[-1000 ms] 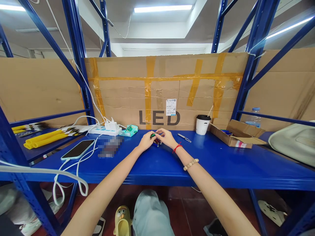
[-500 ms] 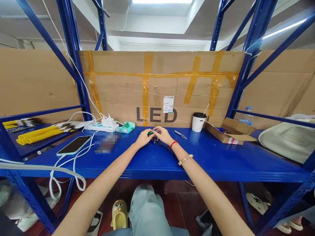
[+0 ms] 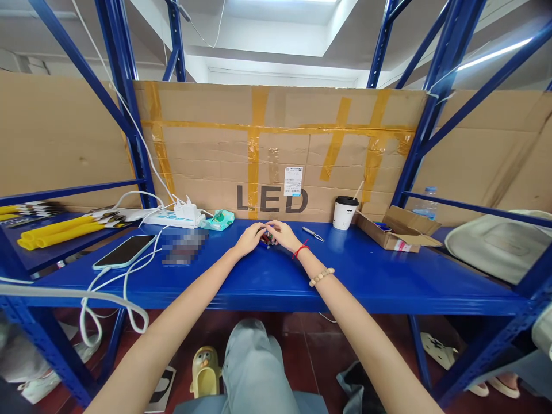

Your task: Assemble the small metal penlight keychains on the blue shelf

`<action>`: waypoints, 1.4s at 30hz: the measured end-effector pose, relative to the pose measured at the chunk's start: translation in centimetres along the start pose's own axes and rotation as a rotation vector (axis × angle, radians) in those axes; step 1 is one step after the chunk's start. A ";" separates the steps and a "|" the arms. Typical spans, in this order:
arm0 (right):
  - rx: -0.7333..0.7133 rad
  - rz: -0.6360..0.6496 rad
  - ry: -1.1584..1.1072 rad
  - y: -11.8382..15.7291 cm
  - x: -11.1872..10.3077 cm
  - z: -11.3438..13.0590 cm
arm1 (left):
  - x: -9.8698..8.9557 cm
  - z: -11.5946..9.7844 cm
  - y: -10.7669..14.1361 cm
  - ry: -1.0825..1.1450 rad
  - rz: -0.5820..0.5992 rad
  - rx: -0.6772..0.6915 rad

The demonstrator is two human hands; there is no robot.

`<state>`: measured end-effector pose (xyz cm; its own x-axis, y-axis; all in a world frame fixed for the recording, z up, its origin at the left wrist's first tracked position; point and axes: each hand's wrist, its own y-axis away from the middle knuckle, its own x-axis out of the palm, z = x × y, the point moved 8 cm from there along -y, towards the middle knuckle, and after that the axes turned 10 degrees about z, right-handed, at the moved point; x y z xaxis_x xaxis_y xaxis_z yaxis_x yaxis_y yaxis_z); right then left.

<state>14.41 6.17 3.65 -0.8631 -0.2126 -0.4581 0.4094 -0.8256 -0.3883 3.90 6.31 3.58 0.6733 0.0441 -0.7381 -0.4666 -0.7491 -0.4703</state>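
Observation:
Both of my hands meet over a small cluster of dark, multicoloured pieces [image 3: 266,239] near the back middle of the blue shelf [image 3: 276,282]. My left hand [image 3: 249,240] has its fingers bent around the left side of the cluster. From the right, my right hand [image 3: 282,234] reaches over it, fingers curled, its fingertips touching those of my left hand. The fingers cover most of the pieces, so their shape and number are hard to make out. A thin metal tool [image 3: 313,234] lies to the right of my right hand.
On the left are a phone [image 3: 125,252], white cables, a power strip [image 3: 172,218], a green packet [image 3: 221,220] and yellow-handled items [image 3: 60,231]. A lidded paper cup [image 3: 344,213] and an open cardboard box [image 3: 399,230] stand on the right, before a cardboard wall [image 3: 194,155].
The view has shifted slightly. The green piece that showed between my fingers is now mostly hidden, and a bit of blue shows beneath them. My hands stay together in the same place.

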 end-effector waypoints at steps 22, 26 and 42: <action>0.010 0.000 0.003 -0.2 0.0 -0.2 | -1.2 -0.1 0.5 -0.128 -0.049 -0.098; 0.024 -0.014 -0.062 -0.5 -0.1 -0.6 | -1.2 0.0 0.5 -0.115 -0.063 -0.096; 0.120 -0.175 -0.286 0.5 -1.6 -0.9 | -1.0 -0.9 0.3 0.009 -0.072 0.095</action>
<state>16.29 6.57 3.46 -0.9719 -0.1862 -0.1440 0.2251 -0.9143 -0.3368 3.60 5.45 4.68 0.7115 0.0894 -0.6969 -0.4688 -0.6784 -0.5656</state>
